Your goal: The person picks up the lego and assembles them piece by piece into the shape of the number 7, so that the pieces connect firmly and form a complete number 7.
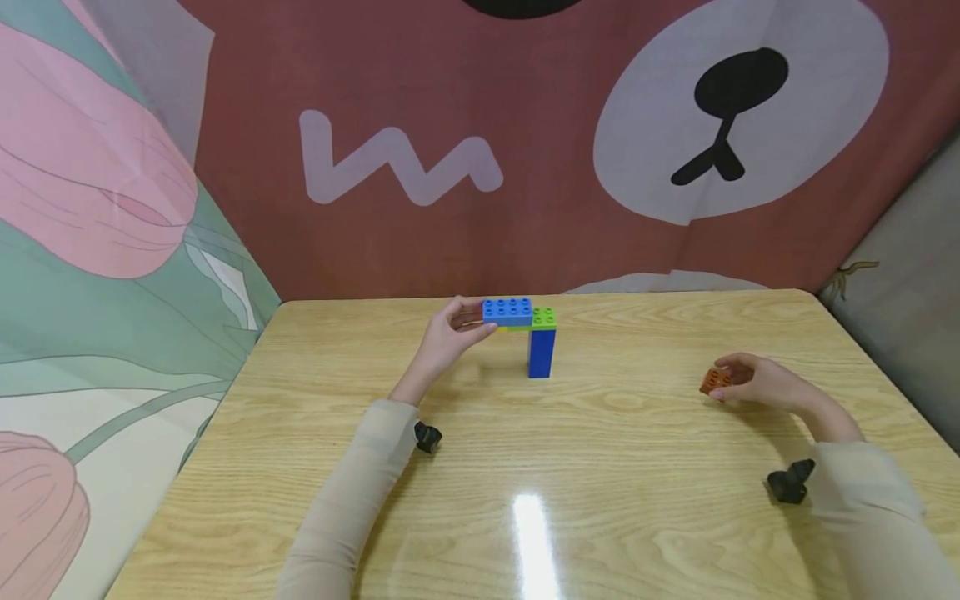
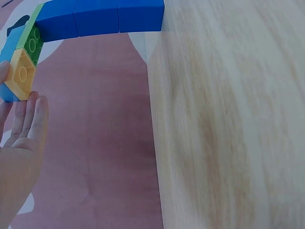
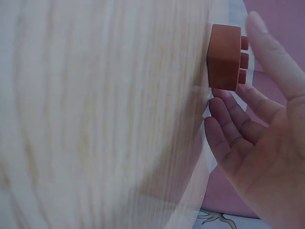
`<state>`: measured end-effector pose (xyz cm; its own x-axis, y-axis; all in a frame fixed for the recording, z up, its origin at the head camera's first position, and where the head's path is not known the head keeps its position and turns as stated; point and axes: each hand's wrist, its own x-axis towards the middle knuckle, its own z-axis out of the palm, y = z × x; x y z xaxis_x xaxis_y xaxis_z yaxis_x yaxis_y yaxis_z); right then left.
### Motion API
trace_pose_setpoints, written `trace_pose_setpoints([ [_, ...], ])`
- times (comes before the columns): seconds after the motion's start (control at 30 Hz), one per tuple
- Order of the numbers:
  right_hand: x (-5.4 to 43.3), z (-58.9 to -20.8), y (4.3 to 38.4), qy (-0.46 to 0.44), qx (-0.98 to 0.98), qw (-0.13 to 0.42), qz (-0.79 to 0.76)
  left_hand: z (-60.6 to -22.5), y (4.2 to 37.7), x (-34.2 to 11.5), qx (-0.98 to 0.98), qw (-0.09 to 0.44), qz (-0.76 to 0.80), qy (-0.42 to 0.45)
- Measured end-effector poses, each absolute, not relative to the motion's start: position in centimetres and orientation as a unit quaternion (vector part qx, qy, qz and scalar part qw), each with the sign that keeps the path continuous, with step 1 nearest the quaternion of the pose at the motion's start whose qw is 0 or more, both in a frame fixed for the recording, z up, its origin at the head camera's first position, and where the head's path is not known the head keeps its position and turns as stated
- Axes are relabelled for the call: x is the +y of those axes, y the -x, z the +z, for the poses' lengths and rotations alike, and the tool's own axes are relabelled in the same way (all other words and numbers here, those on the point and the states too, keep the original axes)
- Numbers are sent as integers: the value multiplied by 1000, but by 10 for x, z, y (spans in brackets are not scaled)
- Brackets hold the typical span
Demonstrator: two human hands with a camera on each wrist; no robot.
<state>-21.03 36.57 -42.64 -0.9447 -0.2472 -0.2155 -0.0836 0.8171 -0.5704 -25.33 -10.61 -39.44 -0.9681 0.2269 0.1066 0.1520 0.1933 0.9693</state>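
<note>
My left hand [image 1: 444, 340] pinches a light-blue toy building brick [image 1: 507, 313], thumb on the near side and fingers behind. The brick forms the top of an arm jutting left from a tower. Under it sit a yellow brick [image 2: 18, 89] and a green brick [image 1: 544, 317], the green one capping an upright column of dark-blue bricks [image 1: 541, 354] on the table. Over at the right, my right hand [image 1: 772, 387] is around an orange brick [image 1: 715, 381], studs up on the table. The thumb stands off its studs in the right wrist view, the fingertips close beside it.
The wooden table [image 1: 600, 467] ends at the back against a brown printed cloth [image 1: 450, 242]. A patterned cloth [image 1: 135, 333] hangs at the left. Black wrist cameras [image 1: 428, 437] sit under both sleeves, near the tabletop.
</note>
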Motion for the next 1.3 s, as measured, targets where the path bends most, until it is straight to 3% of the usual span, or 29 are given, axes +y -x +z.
trace_pose_setpoints([
  [0.73, 364, -426, 214, 81, 943, 101, -308, -394, 253, -106, 771, 35, 625, -117],
  [1.03, 344, -418, 218, 66, 940, 53, -330, -395, 253, -106, 770, 37, 627, -114],
  [1.3, 314, -399, 222, 63, 934, -28, -351, -393, 253, -105, 770, 33, 627, -117],
])
